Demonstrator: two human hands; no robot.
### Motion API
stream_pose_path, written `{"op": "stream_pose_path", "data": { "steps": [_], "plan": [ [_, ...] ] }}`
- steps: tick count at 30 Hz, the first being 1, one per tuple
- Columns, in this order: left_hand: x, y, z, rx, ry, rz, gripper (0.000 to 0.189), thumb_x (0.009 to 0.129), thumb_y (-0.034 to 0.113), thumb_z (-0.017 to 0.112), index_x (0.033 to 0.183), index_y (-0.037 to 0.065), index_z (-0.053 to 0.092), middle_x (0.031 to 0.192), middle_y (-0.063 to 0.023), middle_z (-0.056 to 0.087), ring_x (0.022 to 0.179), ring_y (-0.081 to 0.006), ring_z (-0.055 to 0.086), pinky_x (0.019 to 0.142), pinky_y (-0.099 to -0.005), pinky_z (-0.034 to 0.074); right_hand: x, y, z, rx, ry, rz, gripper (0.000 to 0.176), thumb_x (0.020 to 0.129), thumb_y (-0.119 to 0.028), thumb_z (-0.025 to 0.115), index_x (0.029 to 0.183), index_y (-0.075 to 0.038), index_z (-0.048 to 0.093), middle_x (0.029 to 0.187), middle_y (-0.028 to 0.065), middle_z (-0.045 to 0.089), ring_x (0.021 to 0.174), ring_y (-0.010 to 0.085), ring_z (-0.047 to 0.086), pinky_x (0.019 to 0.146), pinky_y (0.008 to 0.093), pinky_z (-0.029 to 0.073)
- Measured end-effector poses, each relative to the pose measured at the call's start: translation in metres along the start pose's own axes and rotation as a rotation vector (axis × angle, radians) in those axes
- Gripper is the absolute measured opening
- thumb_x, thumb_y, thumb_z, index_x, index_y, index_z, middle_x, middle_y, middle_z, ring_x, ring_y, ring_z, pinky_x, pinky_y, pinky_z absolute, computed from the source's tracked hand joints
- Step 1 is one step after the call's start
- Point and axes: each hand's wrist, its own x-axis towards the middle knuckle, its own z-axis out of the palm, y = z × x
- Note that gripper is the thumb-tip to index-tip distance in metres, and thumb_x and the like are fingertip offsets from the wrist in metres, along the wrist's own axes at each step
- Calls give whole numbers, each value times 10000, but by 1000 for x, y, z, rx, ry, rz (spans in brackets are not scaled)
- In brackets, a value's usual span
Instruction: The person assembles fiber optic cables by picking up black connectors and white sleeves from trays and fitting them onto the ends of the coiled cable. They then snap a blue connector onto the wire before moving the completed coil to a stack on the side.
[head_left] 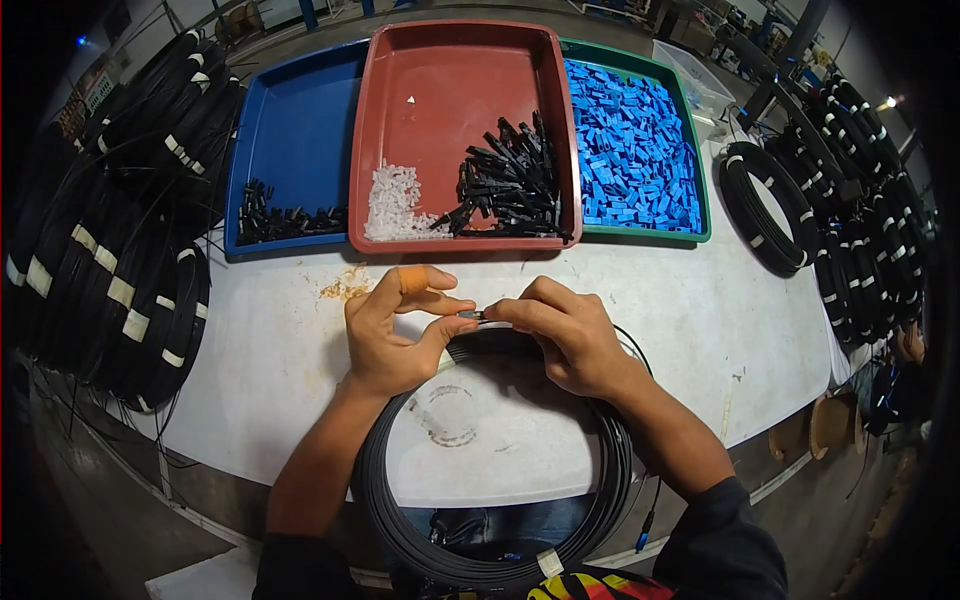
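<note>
Above the far side of a coil of black cable [375, 500], both my hands meet at a small dark connector [471, 315]. Thumb and forefinger of my left hand [395, 335] pinch its left end; an orange wrap circles one finger. My right hand [565, 335] is closed at the right end of the connector, where the black cable seems to enter; its fingers hide the join. A loose length of cable runs out past my right wrist. Another cable end with a blue connector [645, 530] hangs beside my right forearm. A white tape band [549, 563] wraps the coil's near side.
Behind my hands stand a blue tray [300, 95] with black parts, a red tray [455, 75] with clear pieces and black parts, and a green tray [702, 200] full of blue connectors. Taped cable coils [110, 290] pile up left; more coils [765, 210] stand right.
</note>
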Motion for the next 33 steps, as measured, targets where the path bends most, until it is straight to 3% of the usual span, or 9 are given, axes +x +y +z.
{"op": "stream_pose_path", "data": {
  "steps": [1,5,10,16,20,29,31,32,33],
  "plan": [
    [-1,0,-1,1,-17,-17,475,747,-67,864,1112,28,573,845,-112,777,882,-190,778,889,-284,514,0,0,0,-16,12,-26,606,678,80,640,1222,-177,704,881,52,599,698,268,641,565,395,522],
    [-2,0,0,-18,-19,-6,458,744,-70,865,1089,27,581,835,-107,777,863,-166,761,870,-284,513,0,-2,-1,-53,7,-31,620,670,79,637,1222,-188,725,878,46,601,686,261,640,550,393,521],
    [0,1,0,-55,-16,107,354,731,-93,858,968,11,616,800,-115,764,802,-172,700,736,-292,532,-1,-1,0,-4,28,-45,625,644,58,668,1211,-194,741,874,44,598,676,248,637,538,380,522],
    [5,-1,1,-20,-1,104,249,737,-48,853,911,-16,678,839,-116,759,755,-167,746,716,-267,593,-1,-2,1,-53,18,-45,629,638,53,673,1210,-201,743,880,40,595,662,236,627,523,373,515],
    [3,0,1,14,31,61,290,738,-35,846,965,-1,669,858,-109,768,783,-170,755,739,-271,590,-2,-1,4,-30,16,-39,641,652,52,667,1239,-200,724,877,38,589,659,239,622,518,374,509],
    [18,4,-16,-16,-126,-51,421,733,-69,825,1097,5,627,947,-125,758,879,-178,740,873,-315,550,-1,-1,2,-48,-27,-36,649,696,40,642,1295,-206,688,861,49,587,660,258,618,513,388,499],
    [39,-9,-41,40,-189,118,360,764,-1,838,1084,-8,673,918,-116,763,856,-199,760,822,-304,579,2,-7,-1,-55,-68,-4,635,712,29,636,1299,-207,687,846,52,588,655,258,620,513,387,497],
    [48,-10,-51,-31,-119,-3,297,798,13,816,1062,-13,684,923,-118,761,879,-192,754,808,-304,576,2,-7,-2,-46,-83,-9,597,732,11,636,1295,-180,688,836,57,585,646,263,614,515,388,496],
    [64,-12,-67,123,-94,27,213,850,43,769,1042,-11,693,917,-121,760,861,-193,749,815,-318,560,1,-8,-2,-40,-79,-17,597,732,11,636,1295,-180,688,836,57,585,646,263,614,515,388,496]
  ]
}}
